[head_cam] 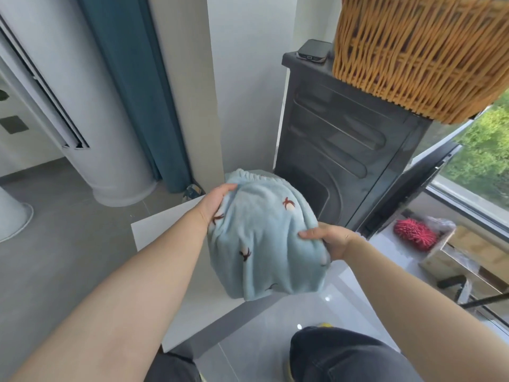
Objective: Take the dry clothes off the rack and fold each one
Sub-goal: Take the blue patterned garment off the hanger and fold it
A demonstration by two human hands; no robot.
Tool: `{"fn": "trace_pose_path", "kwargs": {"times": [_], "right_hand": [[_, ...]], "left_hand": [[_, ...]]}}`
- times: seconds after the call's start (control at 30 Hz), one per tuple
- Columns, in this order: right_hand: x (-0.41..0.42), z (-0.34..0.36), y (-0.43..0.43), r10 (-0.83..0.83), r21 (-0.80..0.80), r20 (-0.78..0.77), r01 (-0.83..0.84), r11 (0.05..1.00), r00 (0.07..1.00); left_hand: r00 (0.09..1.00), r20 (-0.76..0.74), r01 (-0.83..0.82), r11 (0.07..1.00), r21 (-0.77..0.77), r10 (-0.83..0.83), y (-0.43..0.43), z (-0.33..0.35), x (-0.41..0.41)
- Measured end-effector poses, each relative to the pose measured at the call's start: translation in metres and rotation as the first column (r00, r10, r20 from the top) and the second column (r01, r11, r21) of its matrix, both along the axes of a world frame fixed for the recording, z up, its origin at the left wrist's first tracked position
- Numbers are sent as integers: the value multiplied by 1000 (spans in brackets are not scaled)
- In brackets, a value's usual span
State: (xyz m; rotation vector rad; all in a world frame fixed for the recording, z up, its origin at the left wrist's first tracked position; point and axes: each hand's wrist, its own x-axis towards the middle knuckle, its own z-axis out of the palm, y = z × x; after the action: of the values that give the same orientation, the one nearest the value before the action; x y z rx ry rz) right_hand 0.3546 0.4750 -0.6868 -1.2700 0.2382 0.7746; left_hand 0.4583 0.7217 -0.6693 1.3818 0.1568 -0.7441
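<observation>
A light blue fleece garment [261, 238] with small brown-red prints and an elastic band at its far end hangs bunched between my two hands, above the floor. My left hand [216, 204] grips its upper left side, fingers curled into the cloth. My right hand [329, 239] grips its right edge, thumb on top. No drying rack is in view.
A dark grey washing machine [338, 150] stands just behind the garment, with a woven wicker basket [413, 51] and a phone [314, 51] on top. A window [479, 161] and a box with a red spiky item [414, 234] lie to the right. Blue curtain [137, 92] on the left.
</observation>
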Motion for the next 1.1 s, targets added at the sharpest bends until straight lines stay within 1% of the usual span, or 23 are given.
{"fn": "trace_pose_path", "kwargs": {"times": [0.07, 0.13, 0.2, 0.23, 0.3, 0.37, 0.4, 0.47, 0.57, 0.67, 0.77, 0.83, 0.9, 0.93, 0.97, 1.0, 1.03, 1.07, 1.1], "right_hand": [[-4, 6, -4, -14, 66, 57, 10, 998, 998], [-8, 8, -6, -67, 119, 68, 59, 991, 995], [-12, 10, -7, -116, 136, 54, 108, 985, 992], [-13, 9, -8, -144, 124, 37, 139, 983, 989], [-18, 4, -9, -215, 69, -2, 214, 974, 977], [-24, -2, -10, -289, 4, -34, 289, 957, 957], [-27, -6, -12, -315, -20, -53, 314, 949, 948], [-35, -9, -13, -307, -79, -76, 302, 950, 948], [-39, -12, -16, -209, -135, -52, 201, 970, 976], [-33, -13, -18, -202, -147, 26, 204, 968, 979], [-25, -5, -16, -253, -92, 107, 263, 960, 962], [-17, 1, -16, -249, -30, 143, 256, 966, 958], [-10, -2, -15, -249, -17, 134, 254, 967, 959], [-6, -9, -13, -262, -50, 109, 269, 962, 959], [-3, -18, -10, -289, -135, 92, 299, 945, 953], [-2, -30, -6, -303, -293, 98, 318, 902, 948], [-2, -42, -1, -286, -490, 120, 307, 816, 951], [-4, -52, 4, -238, -658, 142, 271, 702, 961], [-7, -60, 9, -185, -763, 157, 238, 601, 970]], "left_hand": [[998, -47, -36, 995, -92, 32, 5, -4, -5], [990, -135, 30, 997, -74, -39, 14, -13, -15], [965, -225, 124, 990, -66, -136, 23, -24, -33], [957, -230, 159, 983, -92, -177, 26, -28, -41], [949, -180, 232, 961, -149, -257, 29, -33, -57], [917, -127, 349, 915, -203, -378, 32, -33, -69], [894, -124, 400, 892, -209, -430, 32, -35, -72], [869, -150, 450, 879, -155, -472, 33, -37, -76], [890, -192, 409, 910, -63, -413, 32, -36, -74], [929, -191, 325, 946, 4, -318, 30, -35, -70], [948, -177, 265, 964, -21, -264, 29, -32, -67], [959, -154, 232, 971, -53, -237, 33, -31, -64], [968, -154, 189, 979, -76, -199, 37, -35, -60], [971, -169, 162, 985, -55, -169, 38, -40, -58], [974, -180, 142, 990, 10, -138, 37, -46, -57], [980, -167, 132, 983, 130, -110, 36, -55, -56], [988, -113, 135, 945, 298, -105, 34, -63, -55], [992, -30, 124, 866, 485, -126, 32, -72, -57], [981, 72, 91, 755, 649, -180, 30, -79, -58]]}}
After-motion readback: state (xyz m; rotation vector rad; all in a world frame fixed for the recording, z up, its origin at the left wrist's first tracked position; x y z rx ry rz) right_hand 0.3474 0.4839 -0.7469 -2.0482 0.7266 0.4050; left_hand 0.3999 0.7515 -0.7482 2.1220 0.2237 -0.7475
